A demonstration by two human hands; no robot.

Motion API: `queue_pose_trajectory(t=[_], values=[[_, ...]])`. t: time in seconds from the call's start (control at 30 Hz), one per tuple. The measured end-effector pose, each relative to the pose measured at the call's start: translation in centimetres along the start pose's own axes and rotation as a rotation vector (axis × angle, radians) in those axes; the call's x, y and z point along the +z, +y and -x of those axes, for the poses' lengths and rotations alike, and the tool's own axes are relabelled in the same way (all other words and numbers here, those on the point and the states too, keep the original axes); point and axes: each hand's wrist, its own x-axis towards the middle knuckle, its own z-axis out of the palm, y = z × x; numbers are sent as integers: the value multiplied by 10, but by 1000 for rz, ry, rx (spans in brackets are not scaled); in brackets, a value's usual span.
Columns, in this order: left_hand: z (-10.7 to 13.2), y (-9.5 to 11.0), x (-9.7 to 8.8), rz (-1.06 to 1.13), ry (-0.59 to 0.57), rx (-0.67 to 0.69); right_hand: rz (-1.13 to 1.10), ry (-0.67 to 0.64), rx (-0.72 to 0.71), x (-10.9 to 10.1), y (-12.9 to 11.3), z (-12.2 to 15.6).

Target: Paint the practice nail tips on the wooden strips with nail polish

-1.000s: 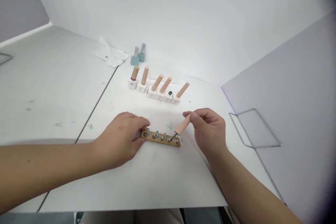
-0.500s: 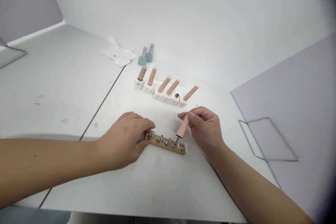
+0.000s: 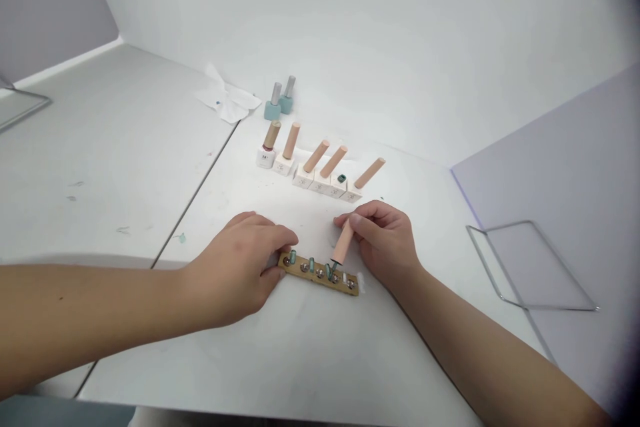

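My left hand [image 3: 250,263] pinches the left end of a narrow tan strip [image 3: 313,275] lying on the table. Along this strip sit several round metal studs and several small nail tips, most painted dark green; one near the right end is pale. My right hand [image 3: 383,237] grips the peach cap of a nail polish brush [image 3: 343,243], tilted with its bristles down. The bristles meet or nearly meet a green nail tip [image 3: 328,271] right of the strip's middle. Behind the hands, an uncapped white bottle [image 3: 338,187] shows green polish at its mouth.
Several white bottles with peach caps [image 3: 316,156] stand in a row, beside a gold-capped bottle [image 3: 267,155]. Farther back are two teal bottles [image 3: 273,109] and a crumpled tissue [image 3: 230,100]. A wire stand [image 3: 530,267] is at the right; a seam [image 3: 195,193] crosses the table.
The brush has shifted slightly left, from beside a stud to the green nail tip. My left hand still holds the strip's end. The view has moved a little.
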Motion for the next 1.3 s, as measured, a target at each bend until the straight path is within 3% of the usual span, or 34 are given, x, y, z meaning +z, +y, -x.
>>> queue_pose_trajectory(t=[0.63,0.9,1.3], values=[[0,1,-1,-35,-2,-6,73,84,-54,1,6,-1],[-1,-1,2,-40,14,15,-94,83,14,4,-2,0],[0,1,0,-48,10,37,30,62,-25,3,3,-1]])
